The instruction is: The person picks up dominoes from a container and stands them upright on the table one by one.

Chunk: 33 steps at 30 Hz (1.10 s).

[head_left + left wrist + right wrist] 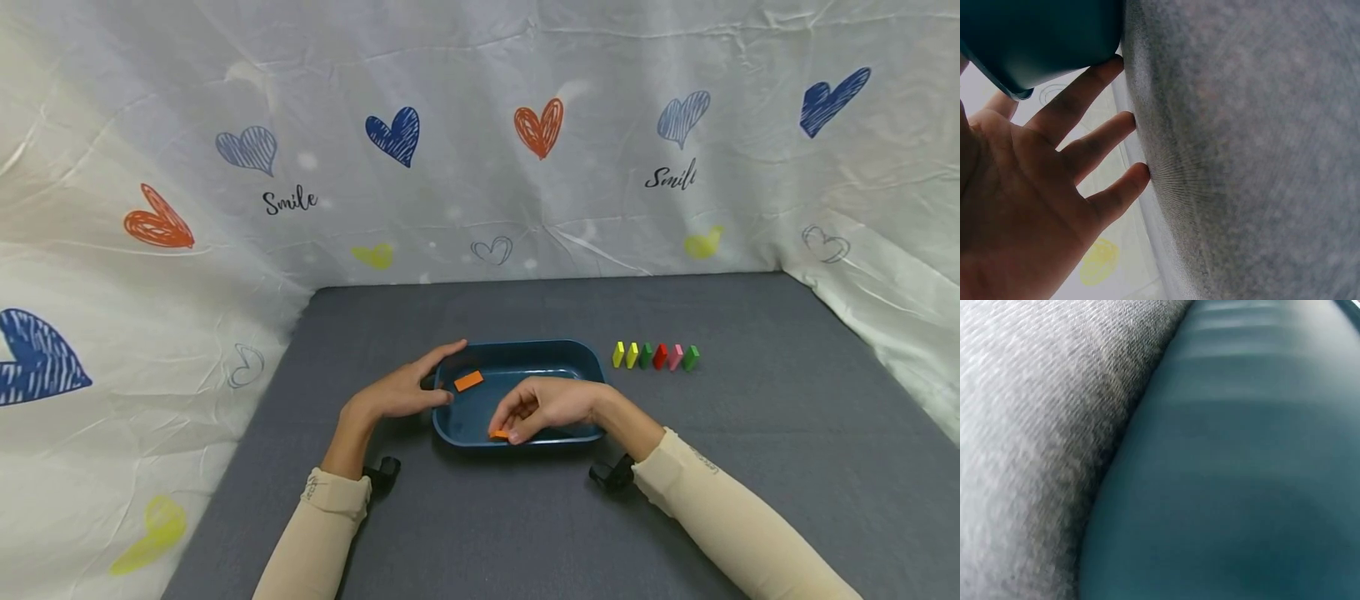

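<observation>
A blue rectangular tray point(525, 346) sits on the grey cloth, and one flat orange block point(468, 381) lies inside near its left end. At that end my left hand point(401, 393) is spread, thumb over the rim and another finger at the far corner. The left wrist view shows this hand's point(1029, 169) fingers straight, one fingertip touching the tray's point(1054, 31) outside and two at the cloth. My right hand point(551, 404) reaches over the near side of the tray, pinching a second orange block point(500, 434) between thumb and fingers. In the right wrist view the tray wall point(1229, 456) hides that hand.
Right of the tray, small upright blocks stand in a row: yellow point(618, 355), green point(646, 356), red point(660, 357) and pink point(676, 357) among them. Grey cloth point(480, 525) covers the table. A white curtain point(465, 67) printed with hearts hangs behind and at both sides.
</observation>
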Each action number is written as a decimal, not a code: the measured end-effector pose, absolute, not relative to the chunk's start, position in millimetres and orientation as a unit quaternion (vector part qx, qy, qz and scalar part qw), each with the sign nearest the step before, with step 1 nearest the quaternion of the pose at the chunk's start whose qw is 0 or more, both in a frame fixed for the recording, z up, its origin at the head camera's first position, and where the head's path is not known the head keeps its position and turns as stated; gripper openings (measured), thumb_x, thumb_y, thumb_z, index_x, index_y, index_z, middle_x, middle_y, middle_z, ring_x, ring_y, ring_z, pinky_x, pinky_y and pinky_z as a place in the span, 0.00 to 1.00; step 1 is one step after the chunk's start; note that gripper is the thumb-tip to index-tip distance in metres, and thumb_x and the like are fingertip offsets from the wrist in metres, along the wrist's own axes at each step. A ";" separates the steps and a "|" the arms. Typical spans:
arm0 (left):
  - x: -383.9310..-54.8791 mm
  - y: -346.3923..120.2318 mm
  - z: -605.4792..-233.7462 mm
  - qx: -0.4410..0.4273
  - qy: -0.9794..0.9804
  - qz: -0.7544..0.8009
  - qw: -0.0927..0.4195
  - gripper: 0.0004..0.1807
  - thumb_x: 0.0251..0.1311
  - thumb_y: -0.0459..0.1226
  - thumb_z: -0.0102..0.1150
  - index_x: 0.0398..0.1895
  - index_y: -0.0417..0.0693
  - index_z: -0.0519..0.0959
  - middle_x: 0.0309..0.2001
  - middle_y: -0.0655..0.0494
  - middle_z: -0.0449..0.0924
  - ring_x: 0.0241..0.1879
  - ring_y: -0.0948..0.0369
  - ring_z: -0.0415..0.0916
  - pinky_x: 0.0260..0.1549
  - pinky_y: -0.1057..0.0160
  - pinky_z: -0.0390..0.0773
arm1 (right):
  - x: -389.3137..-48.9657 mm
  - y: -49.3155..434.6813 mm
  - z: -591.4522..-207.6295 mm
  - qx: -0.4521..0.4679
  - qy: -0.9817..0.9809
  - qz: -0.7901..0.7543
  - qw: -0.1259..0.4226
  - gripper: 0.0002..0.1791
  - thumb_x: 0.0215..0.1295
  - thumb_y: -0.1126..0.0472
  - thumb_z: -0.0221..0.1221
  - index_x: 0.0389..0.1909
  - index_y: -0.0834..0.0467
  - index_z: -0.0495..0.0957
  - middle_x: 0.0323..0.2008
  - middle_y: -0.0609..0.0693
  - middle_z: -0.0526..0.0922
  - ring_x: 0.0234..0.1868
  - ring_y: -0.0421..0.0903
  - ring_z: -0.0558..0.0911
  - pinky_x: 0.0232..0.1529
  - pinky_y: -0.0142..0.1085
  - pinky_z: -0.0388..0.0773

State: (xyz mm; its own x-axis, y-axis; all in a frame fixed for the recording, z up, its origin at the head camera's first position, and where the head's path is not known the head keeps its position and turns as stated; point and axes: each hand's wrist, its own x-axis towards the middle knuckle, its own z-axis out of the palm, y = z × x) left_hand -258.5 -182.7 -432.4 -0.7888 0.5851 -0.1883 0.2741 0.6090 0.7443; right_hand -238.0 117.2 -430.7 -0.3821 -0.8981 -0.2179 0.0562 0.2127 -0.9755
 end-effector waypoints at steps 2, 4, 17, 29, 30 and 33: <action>-258.3 -182.4 -432.4 0.245 0.873 0.365 0.212 0.45 0.67 0.43 0.59 0.81 0.79 0.48 0.83 0.62 0.44 0.80 0.48 0.50 0.70 0.34 0.61 | -237.9 120.7 -430.5 -0.328 0.639 -0.536 0.443 0.20 0.68 0.66 0.64 0.58 0.70 0.78 0.47 0.58 0.84 0.42 0.41 0.83 0.49 0.34 0.82; -258.0 -182.5 -432.5 0.244 0.874 0.362 0.212 0.45 0.67 0.43 0.60 0.80 0.80 0.48 0.83 0.62 0.44 0.80 0.47 0.49 0.70 0.34 0.61 | -237.5 125.0 -430.6 -0.329 0.645 -0.538 0.431 0.22 0.68 0.65 0.64 0.59 0.71 0.77 0.47 0.64 0.82 0.41 0.42 0.82 0.48 0.35 0.82; -257.8 -182.8 -432.3 0.248 0.873 0.363 0.212 0.45 0.67 0.43 0.59 0.81 0.77 0.48 0.83 0.63 0.44 0.80 0.48 0.50 0.69 0.34 0.62 | -237.5 176.0 -411.2 -0.327 0.669 -0.591 0.310 0.21 0.72 0.65 0.60 0.62 0.70 0.73 0.43 0.50 0.82 0.39 0.47 0.80 0.47 0.41 0.83; -258.3 -183.4 -433.7 0.255 0.869 0.367 0.211 0.45 0.67 0.43 0.58 0.81 0.77 0.48 0.83 0.63 0.43 0.81 0.49 0.48 0.69 0.35 0.62 | -223.1 257.0 -392.5 -0.274 0.685 -0.658 0.151 0.17 0.76 0.71 0.50 0.60 0.55 0.76 0.46 0.45 0.83 0.43 0.44 0.82 0.45 0.35 0.80; -258.3 -183.5 -433.7 0.255 0.869 0.367 0.211 0.45 0.67 0.42 0.58 0.81 0.78 0.48 0.83 0.63 0.43 0.80 0.49 0.48 0.70 0.35 0.62 | -221.3 264.0 -393.0 -0.266 0.685 -0.664 0.140 0.18 0.77 0.71 0.49 0.60 0.55 0.76 0.46 0.45 0.82 0.42 0.43 0.81 0.44 0.34 0.79; -258.2 -183.9 -433.9 0.257 0.869 0.367 0.210 0.44 0.67 0.42 0.58 0.81 0.79 0.48 0.83 0.63 0.43 0.81 0.49 0.48 0.69 0.35 0.62 | -215.4 282.8 -394.4 -0.233 0.685 -0.681 0.107 0.18 0.78 0.71 0.48 0.60 0.54 0.77 0.45 0.43 0.82 0.39 0.43 0.81 0.41 0.33 0.77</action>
State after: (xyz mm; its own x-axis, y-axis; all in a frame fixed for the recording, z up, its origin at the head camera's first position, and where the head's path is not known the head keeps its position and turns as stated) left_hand -258.2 -183.9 -433.9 -0.7800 0.6002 -0.1771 0.2918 0.5992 0.7455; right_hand -215.4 282.8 -394.4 -0.8683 -0.4656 0.1709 -0.1736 -0.0375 -0.9841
